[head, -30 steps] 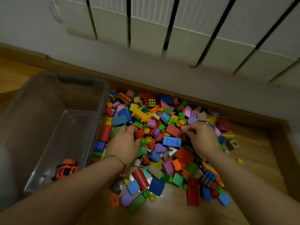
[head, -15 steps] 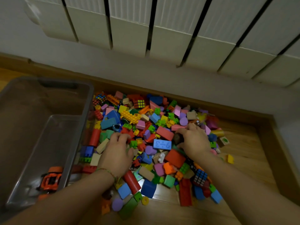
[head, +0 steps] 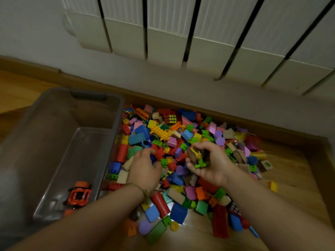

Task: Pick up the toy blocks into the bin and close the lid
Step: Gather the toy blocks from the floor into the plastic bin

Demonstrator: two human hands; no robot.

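A large pile of colourful toy blocks [head: 163, 132] covers the wooden floor right of a clear plastic bin [head: 116, 113]. The bin holds an orange toy car [head: 78, 195] near its front. My left hand [head: 145, 169] lies palm down on the pile next to the bin, fingers curled into the blocks. My right hand [head: 208, 163] is raised a little above the pile, turned palm up, and grips a handful of blocks [head: 196, 156], among them brown, yellow and green pieces. No lid is in view.
A white radiator [head: 199, 42] hangs on the wall behind the pile, above a wooden skirting board [head: 235, 122]. Bare wooden floor [head: 299, 187] lies to the right of the blocks and in front of them.
My right hand has turned palm up and lifted off the pile with a handful of blocks. My left hand has dug in a little further. The camera has swung left.
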